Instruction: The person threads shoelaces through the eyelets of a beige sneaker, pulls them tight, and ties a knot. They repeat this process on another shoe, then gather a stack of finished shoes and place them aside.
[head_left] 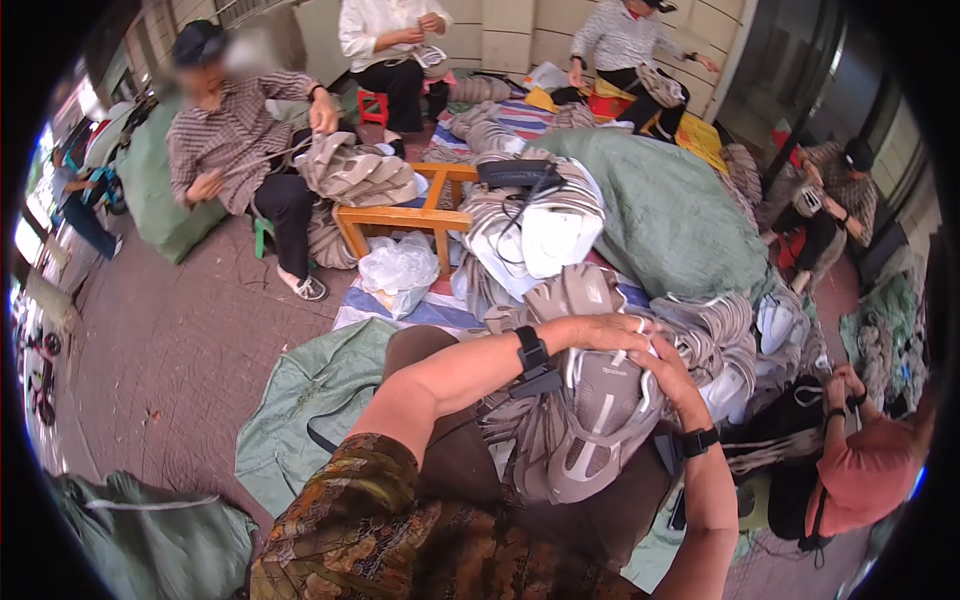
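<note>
A taupe shoe upper (pixel 603 385) with pale trim lies across my lap, its toe toward me. My left hand (pixel 605 332) is closed on its far end, palm down over the edge. From the other side my right hand (pixel 664 366) grips the same end, and the fingers of both meet at a thin white strip. The fingertips partly cover what they pinch. Beneath and around it, more shoe uppers (pixel 580 465) are stacked, toes toward me. A further bundle of similar uppers (pixel 715 325) sits just right of my hands.
Ahead are a wooden stool frame (pixel 440 215), a clear plastic bag (pixel 400 272) and white pieces (pixel 560 240) on a striped sheet. A large green sack (pixel 660 205) lies beyond. Several people sit around, one in a coral top (pixel 870 465) close on my right. Green sacking (pixel 300 400) spreads at left.
</note>
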Demonstrator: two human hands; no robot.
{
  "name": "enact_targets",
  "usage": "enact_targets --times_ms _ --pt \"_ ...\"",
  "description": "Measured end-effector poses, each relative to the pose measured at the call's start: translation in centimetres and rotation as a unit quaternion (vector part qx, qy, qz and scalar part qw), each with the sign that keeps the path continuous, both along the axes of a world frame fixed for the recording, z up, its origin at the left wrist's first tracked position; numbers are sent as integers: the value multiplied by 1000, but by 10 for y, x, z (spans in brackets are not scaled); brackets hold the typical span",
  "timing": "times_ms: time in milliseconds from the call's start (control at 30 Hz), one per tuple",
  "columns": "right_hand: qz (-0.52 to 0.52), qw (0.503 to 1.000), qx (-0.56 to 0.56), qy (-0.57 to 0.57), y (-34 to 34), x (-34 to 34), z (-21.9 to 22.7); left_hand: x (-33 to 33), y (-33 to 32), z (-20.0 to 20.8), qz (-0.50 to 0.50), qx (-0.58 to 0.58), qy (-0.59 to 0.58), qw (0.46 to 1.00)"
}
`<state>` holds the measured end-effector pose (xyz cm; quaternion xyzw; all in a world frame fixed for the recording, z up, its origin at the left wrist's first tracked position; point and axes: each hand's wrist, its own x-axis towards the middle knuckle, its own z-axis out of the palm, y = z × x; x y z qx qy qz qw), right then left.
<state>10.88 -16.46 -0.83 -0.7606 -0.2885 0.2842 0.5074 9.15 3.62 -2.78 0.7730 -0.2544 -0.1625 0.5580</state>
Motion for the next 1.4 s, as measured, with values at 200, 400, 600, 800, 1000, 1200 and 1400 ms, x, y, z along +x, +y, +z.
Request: enact_targets --times_ms 200,400,600,800,1000,1200,1400 --pt "-61 994 0 -86 -6 -10 -3 -11 2 14 6 -11 21 1000" --pt "-112 969 -37 -219 -10 -29 27 -11 -1 9 40 -28 42 998" --pt "-117 971 62 -197 -23 -14 31 -8 -1 14 15 37 65 997" --pt "38 924 64 -376 18 -16 43 -7 -11 9 48 39 -133 989" --pt "87 949 -8 -301 36 -7 37 -8 -8 -6 84 50 -83 992" --pt "86 953 -80 -279 34 -12 48 -18 -12 5 102 40 -113 987" --pt "83 928 -76 -355 20 -12 49 -28 -31 23 109 16 -148 983"
